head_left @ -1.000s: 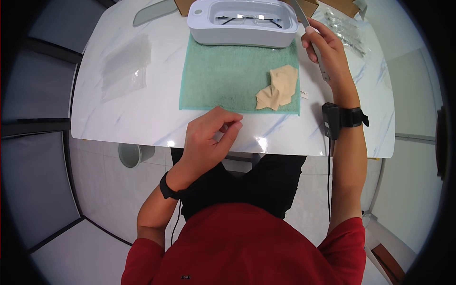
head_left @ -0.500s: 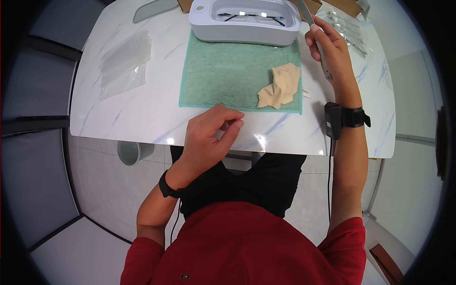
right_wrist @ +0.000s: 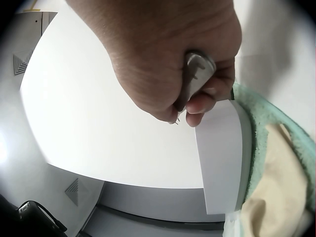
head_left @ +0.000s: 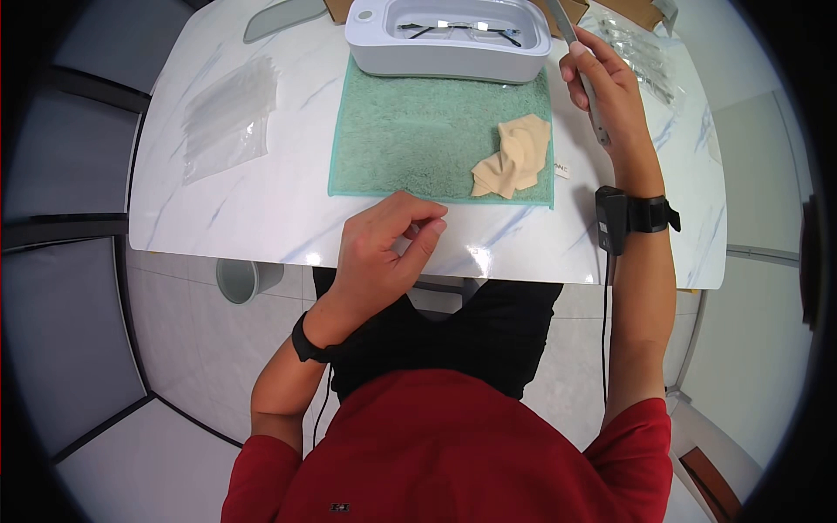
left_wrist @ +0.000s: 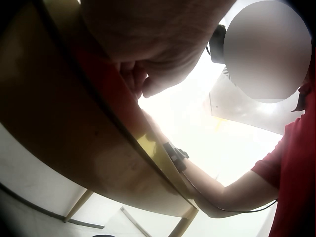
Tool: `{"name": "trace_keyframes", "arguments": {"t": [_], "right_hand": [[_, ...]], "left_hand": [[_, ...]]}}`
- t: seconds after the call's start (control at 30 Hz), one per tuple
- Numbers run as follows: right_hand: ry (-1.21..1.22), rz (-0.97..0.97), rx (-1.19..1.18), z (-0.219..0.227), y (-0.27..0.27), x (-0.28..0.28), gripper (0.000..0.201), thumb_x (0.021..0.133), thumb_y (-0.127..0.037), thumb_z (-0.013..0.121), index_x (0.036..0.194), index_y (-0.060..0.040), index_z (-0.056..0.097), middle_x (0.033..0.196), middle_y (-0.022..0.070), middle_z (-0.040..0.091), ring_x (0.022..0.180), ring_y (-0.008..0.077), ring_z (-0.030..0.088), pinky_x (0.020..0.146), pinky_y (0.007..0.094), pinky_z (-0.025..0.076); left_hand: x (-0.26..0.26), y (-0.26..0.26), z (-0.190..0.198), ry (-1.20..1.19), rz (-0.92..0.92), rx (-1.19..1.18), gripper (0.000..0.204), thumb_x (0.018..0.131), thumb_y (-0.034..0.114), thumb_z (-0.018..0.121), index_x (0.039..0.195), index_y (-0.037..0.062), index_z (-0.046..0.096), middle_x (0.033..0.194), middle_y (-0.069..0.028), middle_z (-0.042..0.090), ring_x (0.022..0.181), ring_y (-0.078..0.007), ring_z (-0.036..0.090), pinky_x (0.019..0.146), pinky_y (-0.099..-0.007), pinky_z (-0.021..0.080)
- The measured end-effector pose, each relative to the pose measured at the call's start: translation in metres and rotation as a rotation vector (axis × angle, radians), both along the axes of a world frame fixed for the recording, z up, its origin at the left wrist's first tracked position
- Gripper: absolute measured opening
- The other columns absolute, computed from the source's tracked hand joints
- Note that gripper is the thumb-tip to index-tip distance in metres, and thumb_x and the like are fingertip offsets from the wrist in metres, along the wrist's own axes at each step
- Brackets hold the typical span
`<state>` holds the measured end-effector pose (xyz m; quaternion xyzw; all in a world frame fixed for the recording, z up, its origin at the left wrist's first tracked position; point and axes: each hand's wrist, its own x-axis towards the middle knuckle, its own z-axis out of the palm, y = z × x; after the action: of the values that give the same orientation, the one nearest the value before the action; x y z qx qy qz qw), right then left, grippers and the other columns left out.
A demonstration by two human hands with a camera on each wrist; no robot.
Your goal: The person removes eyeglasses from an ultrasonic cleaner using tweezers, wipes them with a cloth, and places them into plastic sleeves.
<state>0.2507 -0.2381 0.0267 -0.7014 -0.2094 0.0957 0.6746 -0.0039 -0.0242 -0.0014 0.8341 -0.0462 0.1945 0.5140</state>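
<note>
My right hand (head_left: 597, 87) grips a long grey tool (head_left: 595, 122) in a fist just right of a white cleaner tub (head_left: 375, 52). A pair of thin-rimmed glasses (head_left: 453, 30) lies inside the tub. In the right wrist view the right hand (right_wrist: 163, 59) is curled round the tool's metal end (right_wrist: 196, 74). The tub stands at the far end of a green towel (head_left: 410, 131), and a crumpled beige cloth (head_left: 513, 157) lies on the towel's near right corner. My left hand (head_left: 418, 228) rests at the table's front edge with loosely curled fingers and holds nothing.
The marble table (head_left: 261, 218) carries a clear plastic bag (head_left: 225, 118) at the left and more clear bags (head_left: 641, 52) at the far right. A grey lid (head_left: 283, 19) and cardboard boxes (head_left: 567, 10) lie behind the tub. A grey bin (head_left: 244, 281) stands under the table.
My right hand with the tool has edged slightly farther away, alongside the tub. The left hand has stayed where it was.
</note>
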Motion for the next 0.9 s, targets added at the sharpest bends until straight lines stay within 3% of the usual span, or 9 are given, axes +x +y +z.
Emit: {"name": "trace_keyframes", "arguments": {"t": [0.9], "right_hand": [[-0.006,-0.002,0.014,0.0,0.0002,-0.0003,0.047,0.104,-0.023,0.06,0.144,-0.0006,0.051,0.085,0.0021,0.06,0.06,0.0043,0.047,0.054,0.0186,0.036]], "left_hand": [[-0.0006,-0.0003,-0.002,0.011,-0.007,-0.038,0.008,0.089,-0.001,0.07,0.097,-0.0012,0.07,0.085,-0.0091,0.069,0.071,-0.0198,0.068,0.062,-0.0282,0.055]]}}
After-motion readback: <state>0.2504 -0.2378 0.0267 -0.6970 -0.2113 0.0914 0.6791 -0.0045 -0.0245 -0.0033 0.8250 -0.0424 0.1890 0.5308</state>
